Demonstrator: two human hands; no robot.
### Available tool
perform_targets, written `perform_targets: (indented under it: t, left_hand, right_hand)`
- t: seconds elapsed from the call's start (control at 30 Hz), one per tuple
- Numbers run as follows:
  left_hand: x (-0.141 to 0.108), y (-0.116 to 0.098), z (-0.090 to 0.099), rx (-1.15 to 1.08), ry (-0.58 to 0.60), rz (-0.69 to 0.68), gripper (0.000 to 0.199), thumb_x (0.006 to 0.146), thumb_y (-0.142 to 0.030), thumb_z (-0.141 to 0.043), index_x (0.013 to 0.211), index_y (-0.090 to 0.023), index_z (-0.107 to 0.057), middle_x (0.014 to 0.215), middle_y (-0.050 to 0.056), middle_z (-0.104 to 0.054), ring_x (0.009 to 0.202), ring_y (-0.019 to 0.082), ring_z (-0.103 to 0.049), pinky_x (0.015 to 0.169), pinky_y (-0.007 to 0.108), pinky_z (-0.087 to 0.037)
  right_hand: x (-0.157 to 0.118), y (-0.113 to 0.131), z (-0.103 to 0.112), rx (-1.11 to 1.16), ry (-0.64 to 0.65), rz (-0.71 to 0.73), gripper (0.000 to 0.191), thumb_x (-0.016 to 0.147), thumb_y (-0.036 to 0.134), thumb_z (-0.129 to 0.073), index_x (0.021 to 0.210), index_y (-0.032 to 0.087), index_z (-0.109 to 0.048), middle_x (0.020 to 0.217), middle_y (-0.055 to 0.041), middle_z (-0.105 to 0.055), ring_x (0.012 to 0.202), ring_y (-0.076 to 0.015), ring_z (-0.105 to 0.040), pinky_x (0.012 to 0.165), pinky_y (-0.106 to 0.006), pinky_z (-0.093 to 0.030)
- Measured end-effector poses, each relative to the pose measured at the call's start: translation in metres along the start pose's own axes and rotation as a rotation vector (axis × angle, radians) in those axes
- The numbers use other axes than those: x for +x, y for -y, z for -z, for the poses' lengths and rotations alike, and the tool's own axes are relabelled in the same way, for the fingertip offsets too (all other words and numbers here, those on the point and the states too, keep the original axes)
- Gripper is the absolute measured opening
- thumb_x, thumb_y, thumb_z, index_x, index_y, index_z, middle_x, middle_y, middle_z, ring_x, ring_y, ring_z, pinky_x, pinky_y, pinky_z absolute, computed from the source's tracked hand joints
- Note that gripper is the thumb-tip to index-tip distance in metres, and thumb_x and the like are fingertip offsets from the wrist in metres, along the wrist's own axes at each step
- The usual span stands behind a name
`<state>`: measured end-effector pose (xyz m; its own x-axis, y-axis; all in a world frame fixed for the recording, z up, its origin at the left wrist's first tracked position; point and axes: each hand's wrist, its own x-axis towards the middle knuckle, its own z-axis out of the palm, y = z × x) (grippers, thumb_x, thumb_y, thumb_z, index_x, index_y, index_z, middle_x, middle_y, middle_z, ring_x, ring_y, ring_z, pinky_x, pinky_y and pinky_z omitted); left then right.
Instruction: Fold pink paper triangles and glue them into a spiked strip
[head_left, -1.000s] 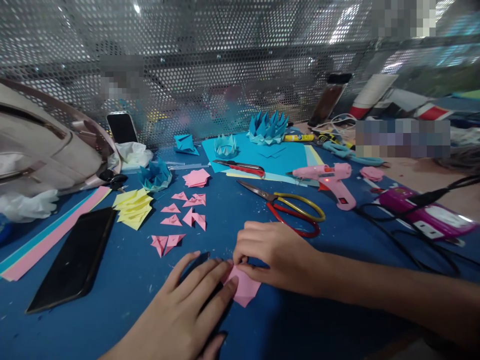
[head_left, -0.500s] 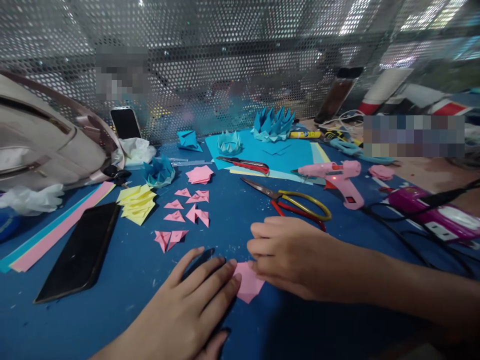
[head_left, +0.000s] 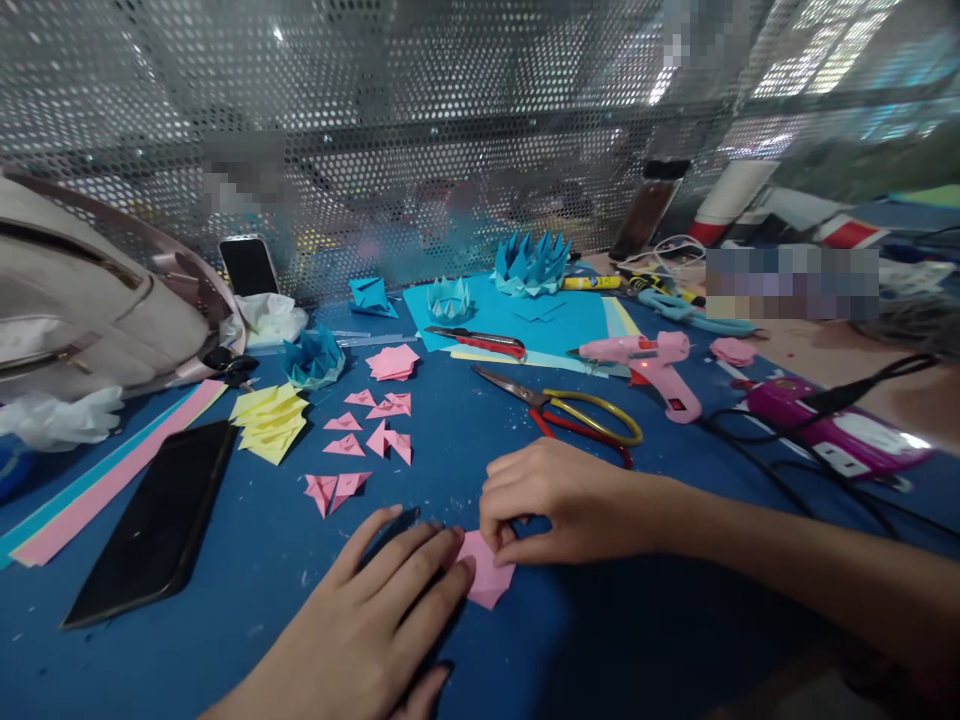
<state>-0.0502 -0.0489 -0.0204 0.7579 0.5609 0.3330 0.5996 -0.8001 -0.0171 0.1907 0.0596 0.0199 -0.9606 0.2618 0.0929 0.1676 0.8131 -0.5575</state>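
- Lower center of the frame, a person works a pink sheet flat on a blue table; it looks partly folded, with creasing apparently left.
- The left hand spreads loosely, fingertips resting on the sheet; the right hand curls, thumb and forefinger at its edge, though whether they pinch it cannot be told.
- Left of center, small pink folds appear finished; a flat pink stack and yellow papers seem yet to be shaped.
- Upper center, a blue crown stands assembled.
- Scissors lie just beyond the right hand, handles partly hidden, likely the nearest obstacle; a glue gun rests farther right, a phone lower left.
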Motion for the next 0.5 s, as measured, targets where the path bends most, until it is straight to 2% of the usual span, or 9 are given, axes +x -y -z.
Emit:
perform_targets:
  t: [0.2, 0.33, 0.4, 0.5]
  left_hand:
    - [-0.001, -0.002, -0.002, -0.024, -0.032, 0.025, 0.041, 0.095, -0.032, -0.046, 0.132, -0.016, -0.056, 0.13, 0.01, -0.061, 0.121, 0.026, -0.051, 0.113, 0.047, -0.03]
    - [-0.004, -0.004, -0.005, -0.074, -0.101, 0.111, 0.036, 0.094, -0.025, -0.046, 0.127, -0.02, -0.061, 0.11, 0.01, -0.063, 0.104, 0.024, -0.056, 0.104, 0.045, -0.04]
    - [-0.004, -0.005, -0.006, -0.08, -0.117, 0.109, 0.036, 0.093, -0.021, -0.047, 0.126, -0.02, -0.061, 0.104, 0.009, -0.062, 0.098, 0.023, -0.057, 0.102, 0.044, -0.042]
    - [-0.004, -0.003, -0.005, -0.08, -0.112, 0.048, 0.036, 0.093, -0.018, -0.046, 0.126, -0.016, -0.061, 0.109, 0.009, -0.065, 0.102, 0.022, -0.057, 0.107, 0.042, -0.036]
  right_hand:
    - [0.001, 0.0, -0.004, -0.007, -0.037, -0.058, 0.002, 0.088, 0.019, -0.064, 0.087, 0.018, -0.066, 0.079, 0.0007, -0.065, 0.077, -0.0121, -0.057, 0.07, -0.022, -0.039]
    - [0.003, 0.0, -0.008, -0.014, -0.034, -0.107, 0.007, 0.093, 0.024, -0.061, 0.092, 0.018, -0.065, 0.081, 0.0007, -0.063, 0.08, -0.0121, -0.057, 0.072, -0.023, -0.039]
    - [0.004, -0.001, -0.009, -0.016, -0.031, -0.111, 0.008, 0.093, 0.022, -0.06, 0.089, 0.018, -0.065, 0.082, 0.0003, -0.063, 0.081, -0.012, -0.056, 0.072, -0.023, -0.04]
    - [0.005, -0.001, -0.011, -0.029, -0.038, -0.102, 0.006, 0.091, 0.019, -0.061, 0.087, 0.017, -0.064, 0.082, 0.0001, -0.063, 0.081, -0.0122, -0.055, 0.072, -0.023, -0.039]
